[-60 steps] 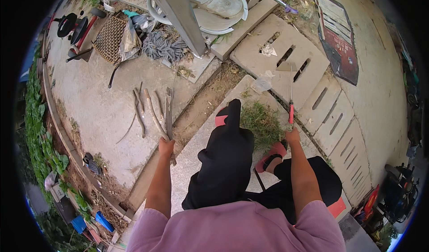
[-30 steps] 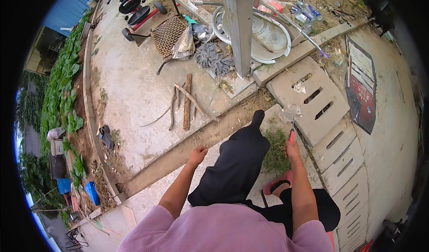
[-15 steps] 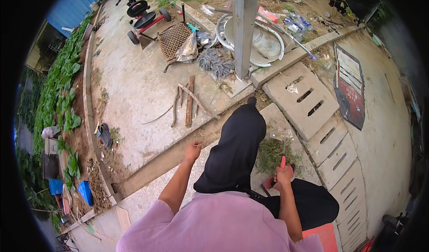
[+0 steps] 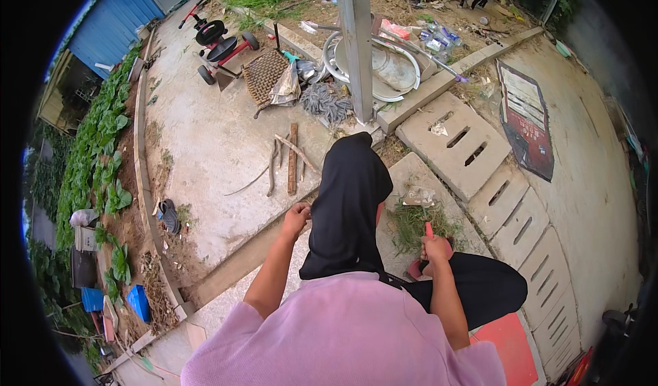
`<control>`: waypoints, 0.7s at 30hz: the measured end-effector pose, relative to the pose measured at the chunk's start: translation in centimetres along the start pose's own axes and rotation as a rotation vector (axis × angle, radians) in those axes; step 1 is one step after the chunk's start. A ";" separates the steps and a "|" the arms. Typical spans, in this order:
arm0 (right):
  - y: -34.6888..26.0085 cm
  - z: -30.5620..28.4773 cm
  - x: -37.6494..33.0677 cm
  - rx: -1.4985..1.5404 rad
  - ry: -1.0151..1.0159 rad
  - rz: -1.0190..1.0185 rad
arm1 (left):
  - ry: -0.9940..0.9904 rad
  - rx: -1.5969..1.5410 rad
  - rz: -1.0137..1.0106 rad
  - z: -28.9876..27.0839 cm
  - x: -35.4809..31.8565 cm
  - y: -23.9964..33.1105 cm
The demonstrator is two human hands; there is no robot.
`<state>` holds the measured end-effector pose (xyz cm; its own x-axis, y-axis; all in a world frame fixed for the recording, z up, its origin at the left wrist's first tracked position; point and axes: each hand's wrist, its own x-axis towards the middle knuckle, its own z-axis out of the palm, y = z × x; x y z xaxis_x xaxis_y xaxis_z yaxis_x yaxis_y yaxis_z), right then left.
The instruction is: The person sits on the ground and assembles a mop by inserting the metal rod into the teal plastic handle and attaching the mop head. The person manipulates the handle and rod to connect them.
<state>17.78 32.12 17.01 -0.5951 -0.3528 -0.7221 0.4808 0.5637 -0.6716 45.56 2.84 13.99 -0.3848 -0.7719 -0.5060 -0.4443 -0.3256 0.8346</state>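
Observation:
My right hand (image 4: pixel 436 249) is closed round the red handle of a hand tool (image 4: pixel 429 229), beside my bent right leg. Its metal end is hard to make out against the grass. Just beyond it, a heap of cut grass (image 4: pixel 418 228) lies on the concrete, with a flat brownish piece (image 4: pixel 419 195) at its far edge. My left hand (image 4: pixel 297 219) hangs beside my raised left knee (image 4: pixel 353 180), fingers curled in, and no object shows in it. Part of a red shoe (image 4: pixel 415 269) shows below the right hand.
Sticks (image 4: pixel 293 158) lie on the slab ahead. A metal post (image 4: pixel 355 50) stands near a grey mop head (image 4: pixel 325 102), a woven mat (image 4: pixel 265 76) and a white basin (image 4: pixel 391 67). Slotted concrete slabs (image 4: pixel 445 163) run along the right. A tricycle (image 4: pixel 223 47) and leafy plants (image 4: pixel 86 153) are at left.
My left knee has risen and now covers part of the sticks. The tool's thin metal shaft, plain before, is now hard to see. My left hand is slightly higher, beside the knee.

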 end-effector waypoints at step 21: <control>-0.6 2.3 1.2 -0.871 0.133 -0.302 | 0.315 -0.207 -0.067 -6.6 -4.1 -0.9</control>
<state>18.26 29.67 16.12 -0.7109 -0.5180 -0.4757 -0.3276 0.8424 -0.4278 52.87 2.70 16.79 -0.0789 -0.8644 -0.4966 -0.2752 -0.4599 0.8443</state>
